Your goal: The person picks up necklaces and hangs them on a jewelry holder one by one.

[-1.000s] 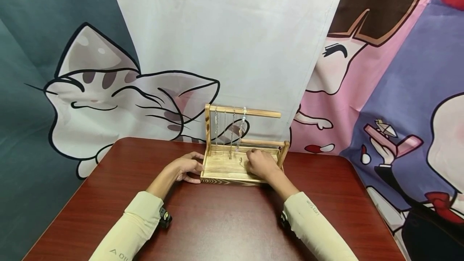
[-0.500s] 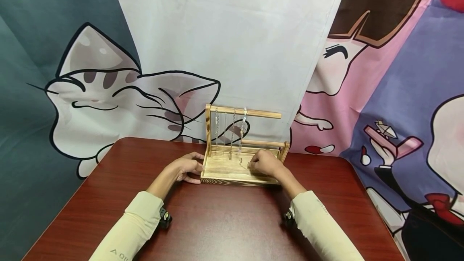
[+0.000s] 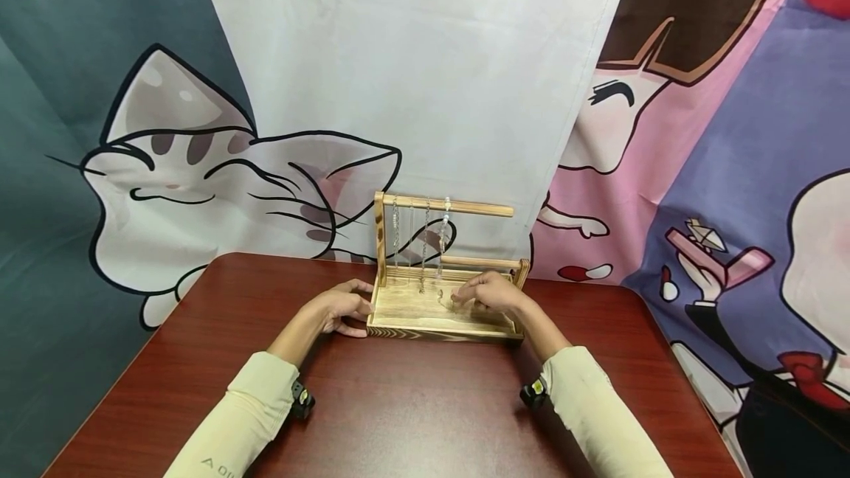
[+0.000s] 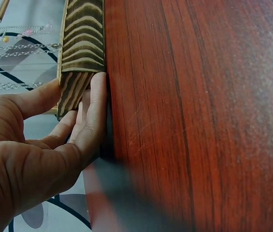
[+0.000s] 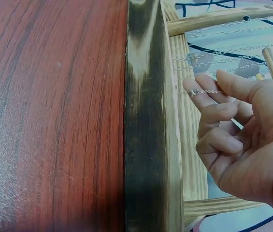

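Note:
A wooden jewelry stand (image 3: 405, 307) with a shallow tray base stands on the table in the head view. My left hand (image 3: 341, 307) grips the tray's left end, thumb at the top edge and fingers along the lower side, as the left wrist view shows. Over the right part of the tray is my right hand (image 3: 490, 291), its thumb and fingers pinching a thin silver chain (image 5: 206, 91) that lies across the fingers. A short bit of chain (image 3: 440, 296) shows on the tray floor left of this hand. Several necklaces, one a beaded necklace (image 3: 442, 238), hang from the upper bar (image 3: 481, 208).
A lower wooden bar (image 3: 481, 261) spans the back right of the stand up to a short post (image 3: 522, 275). The red-brown table (image 3: 412, 404) extends in front and to both sides. Behind it hangs a cloth backdrop (image 3: 432, 80) with cartoon figures.
My right hand has drawn slightly right across the tray and its fingers have turned to point left. The left hand keeps its grip on the tray's end.

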Available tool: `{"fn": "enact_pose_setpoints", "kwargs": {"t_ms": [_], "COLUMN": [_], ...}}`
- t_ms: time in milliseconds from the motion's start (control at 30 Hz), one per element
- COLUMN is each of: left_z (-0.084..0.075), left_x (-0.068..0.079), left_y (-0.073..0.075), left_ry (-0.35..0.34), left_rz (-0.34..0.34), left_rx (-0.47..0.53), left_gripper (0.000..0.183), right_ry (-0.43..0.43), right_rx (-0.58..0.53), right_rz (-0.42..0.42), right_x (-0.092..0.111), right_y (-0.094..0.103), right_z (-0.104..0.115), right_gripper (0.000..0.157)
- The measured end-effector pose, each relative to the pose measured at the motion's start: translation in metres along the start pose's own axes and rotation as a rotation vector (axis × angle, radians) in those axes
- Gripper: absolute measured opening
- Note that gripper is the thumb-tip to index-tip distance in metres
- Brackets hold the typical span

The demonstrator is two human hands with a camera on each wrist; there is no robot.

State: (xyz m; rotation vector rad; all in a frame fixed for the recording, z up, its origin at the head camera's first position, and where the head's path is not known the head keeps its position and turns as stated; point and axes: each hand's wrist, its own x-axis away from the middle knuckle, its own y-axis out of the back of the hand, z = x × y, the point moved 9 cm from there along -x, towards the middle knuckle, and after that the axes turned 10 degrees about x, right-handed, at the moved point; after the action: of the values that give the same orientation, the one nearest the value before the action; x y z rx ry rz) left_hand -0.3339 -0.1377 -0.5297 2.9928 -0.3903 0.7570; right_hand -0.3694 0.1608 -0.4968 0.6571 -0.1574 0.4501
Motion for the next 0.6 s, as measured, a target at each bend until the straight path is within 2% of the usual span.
{"fn": "enact_pose_setpoints", "kwargs": {"t_ms": [100,300,600], "left_z": [0.000,-0.001,0.000], "left_x": [0.000,0.001,0.000], "left_y": [0.000,0.001,0.001], "left_ry": [0.000,-0.001,-0.001], "left_rz": [0.000,-0.001,0.005], "left_rx": [0.000,0.004,0.007], "left_gripper": [0.061,0.061,0.062], "right_ry": [-0.017,0.001,0.082], "right_rx": [-0.093,-0.268,-0.377], "right_rz": [0.021,-0.007,-0.031], "right_x": [0.000,0.002,0.014], "right_y": [-0.002,-0.001,0.003], "right_z": [-0.003,-0.004,0.003], "right_gripper": [0.029,0.029,0.039]}}
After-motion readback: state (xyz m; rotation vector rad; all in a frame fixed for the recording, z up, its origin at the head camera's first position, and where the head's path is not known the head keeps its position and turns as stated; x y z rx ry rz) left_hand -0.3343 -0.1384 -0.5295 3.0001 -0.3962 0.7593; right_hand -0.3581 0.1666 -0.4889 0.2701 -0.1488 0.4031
